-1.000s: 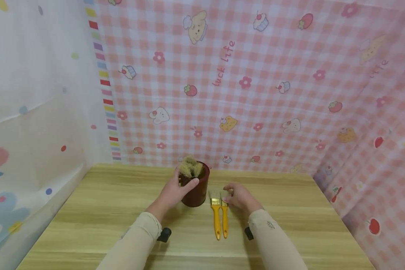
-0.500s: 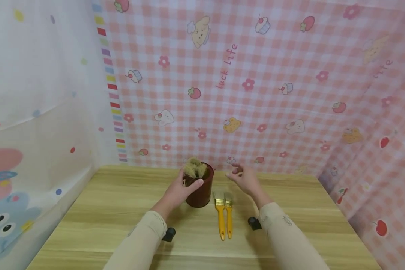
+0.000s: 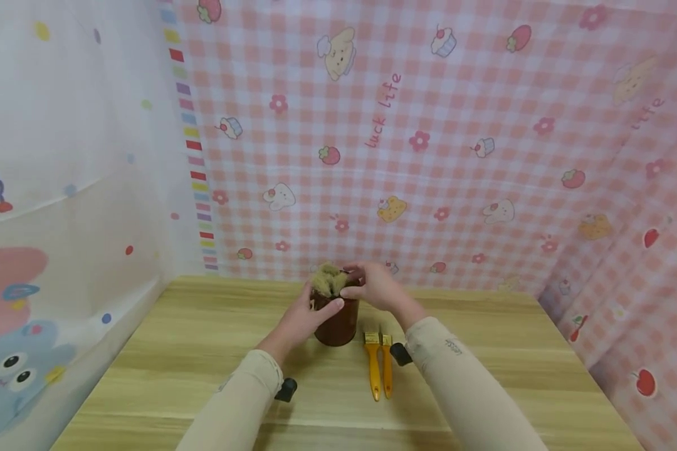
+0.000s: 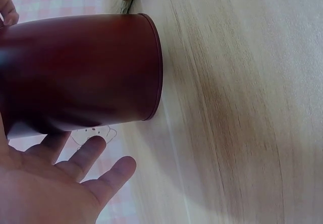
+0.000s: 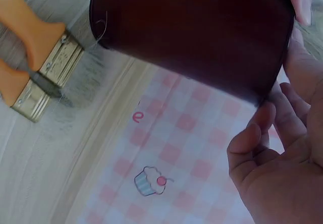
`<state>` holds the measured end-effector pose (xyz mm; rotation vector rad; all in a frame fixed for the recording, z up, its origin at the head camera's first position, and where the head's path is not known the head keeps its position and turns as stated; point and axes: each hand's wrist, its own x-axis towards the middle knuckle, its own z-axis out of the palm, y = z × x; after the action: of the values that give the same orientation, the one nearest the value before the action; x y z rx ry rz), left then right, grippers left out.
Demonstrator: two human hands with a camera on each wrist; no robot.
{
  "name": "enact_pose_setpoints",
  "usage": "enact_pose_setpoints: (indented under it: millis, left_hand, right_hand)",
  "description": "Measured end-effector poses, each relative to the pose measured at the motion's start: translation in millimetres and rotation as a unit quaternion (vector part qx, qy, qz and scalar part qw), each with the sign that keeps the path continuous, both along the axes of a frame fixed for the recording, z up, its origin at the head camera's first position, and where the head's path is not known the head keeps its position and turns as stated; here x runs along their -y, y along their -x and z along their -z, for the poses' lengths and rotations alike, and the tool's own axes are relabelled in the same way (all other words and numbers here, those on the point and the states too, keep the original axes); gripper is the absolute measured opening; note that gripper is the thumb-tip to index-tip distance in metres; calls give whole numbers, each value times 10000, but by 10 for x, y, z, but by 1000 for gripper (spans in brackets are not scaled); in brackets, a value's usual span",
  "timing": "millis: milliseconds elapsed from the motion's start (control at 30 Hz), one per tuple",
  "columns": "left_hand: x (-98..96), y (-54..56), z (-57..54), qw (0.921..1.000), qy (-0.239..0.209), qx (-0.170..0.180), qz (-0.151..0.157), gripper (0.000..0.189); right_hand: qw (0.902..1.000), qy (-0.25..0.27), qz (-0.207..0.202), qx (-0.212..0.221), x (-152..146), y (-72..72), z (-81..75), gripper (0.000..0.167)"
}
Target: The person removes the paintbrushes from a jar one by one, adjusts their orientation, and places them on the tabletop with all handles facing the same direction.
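A dark red cylindrical brush pot [image 3: 336,326] stands on the table with several pale bristle tufts [image 3: 328,279] showing at its mouth. My left hand [image 3: 301,319] holds it at the rim, thumb on the near side. In the left wrist view, some fingers [image 4: 83,158] of this hand spread past the pot's wall. My right hand [image 3: 377,287] is at the pot's right rim, thumb and forefinger parted on either side of the opening beside the bristles. Its other fingers [image 5: 247,146] are loosely bent below the rim in the right wrist view.
Two yellow-handled flat paintbrushes, a wider one [image 3: 375,369] and a narrower one [image 3: 387,369], lie side by side right of the pot. The wooden table [image 3: 214,351] meets a pink checked cloth [image 3: 429,175] behind and a white cloth [image 3: 101,207] at the left.
My right hand has left the narrower paintbrush, risen, and moved left to the pot's mouth. The left hand has kept its hold on the pot. The view has turned slightly left.
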<state>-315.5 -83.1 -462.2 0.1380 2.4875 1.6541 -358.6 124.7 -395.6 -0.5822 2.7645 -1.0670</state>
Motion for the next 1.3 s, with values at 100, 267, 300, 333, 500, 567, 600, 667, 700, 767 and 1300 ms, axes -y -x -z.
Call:
enact_pose_setpoints:
  millis: [100,267,300,333,500,567,600,667,700,767,1300]
  left_hand:
    - [7,-2,-1,10000,-53,44,-2,110]
    - [12,6,1,10000,-52,68,38,113]
    - [10,9,3,10000,-36,65,36,113]
    - [7,15,-1,10000,-14,54,40,113]
    - [-6,28,-11,9999,86,32,47,114]
    - [-6,31,-9,9999,110,25,47,114]
    - [-5,34,-6,9999,118,22,45,114]
    - [0,37,2,9999,100,6,35,114]
    - [4,38,9,10000,93,-6,32,113]
    - [12,37,21,10000,81,-14,14,113]
    - [6,31,45,10000,-71,19,-60,111]
  right_hand:
    - [10000,-78,-5,-31,80,21,10,59]
    - [9993,-344,88,62,153,47,-12,63]
    - [9991,-407,88,79,161,51,-19,64]
    - [9988,-471,86,77,162,59,-29,65]
    - [9981,-610,-18,58,150,90,-49,68]
    - [9981,-621,-36,45,149,99,-43,68]
    - [9980,-624,-25,40,152,101,-39,68]
    - [9981,-612,-8,2,156,103,-27,68]
    - [9982,-592,7,-25,159,101,-20,68]
    - [9987,-495,20,-93,163,95,-1,65]
    - [9967,-366,70,-721,119,48,35,53]
